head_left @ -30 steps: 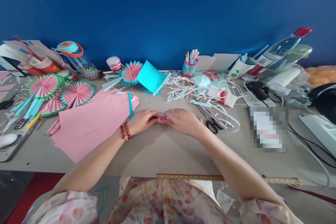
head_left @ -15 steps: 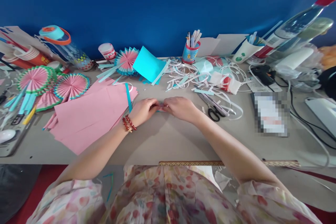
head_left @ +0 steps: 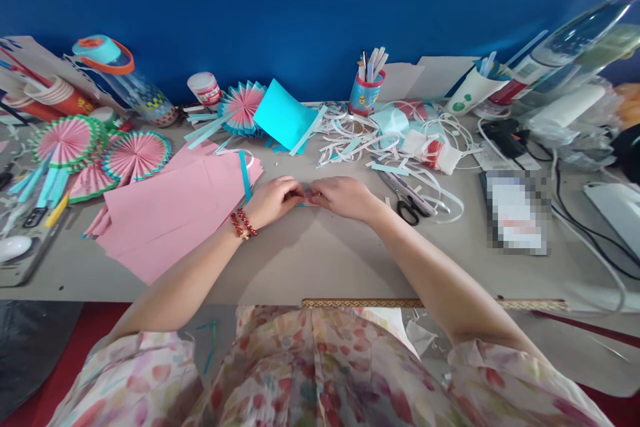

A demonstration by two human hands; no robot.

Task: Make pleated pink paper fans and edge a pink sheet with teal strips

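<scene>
Pink paper [head_left: 307,199] is between our two hands, near the middle of the surface [head_left: 300,260], a small piece with what looks like a blue edge on its near side; our own fingers cover most of it, so we cannot make out its folds or whether it rests flat. Our left hand [head_left: 275,203], with a red bead bracelet [head_left: 236,224] at the wrist, pinches its left end between thumb and fingers, and our right hand [head_left: 343,199] grasps the other end in the same way.

Beyond the hands we have several containers along the blue wall [head_left: 300,13]. A red-and-blue pen cup [head_left: 365,95] stands upright, holding a black pen [head_left: 364,57] and a bunch of white strips [head_left: 379,61]. Right of it, a white cup with green dots [head_left: 465,97] holds pale strips [head_left: 487,65], next to a big red-capped clear bottle [head_left: 565,40]. At the far left, orange paper cups [head_left: 65,97] hold slender red and blue sticks [head_left: 30,70]; beside them is an orange-handled drinking bottle [head_left: 137,90], then a small white-and-red tub [head_left: 204,89].

Nearer to us, large pink sheets [head_left: 175,213] lie left of the left hand, and scissors [head_left: 409,211] lie right of the right hand.
</scene>
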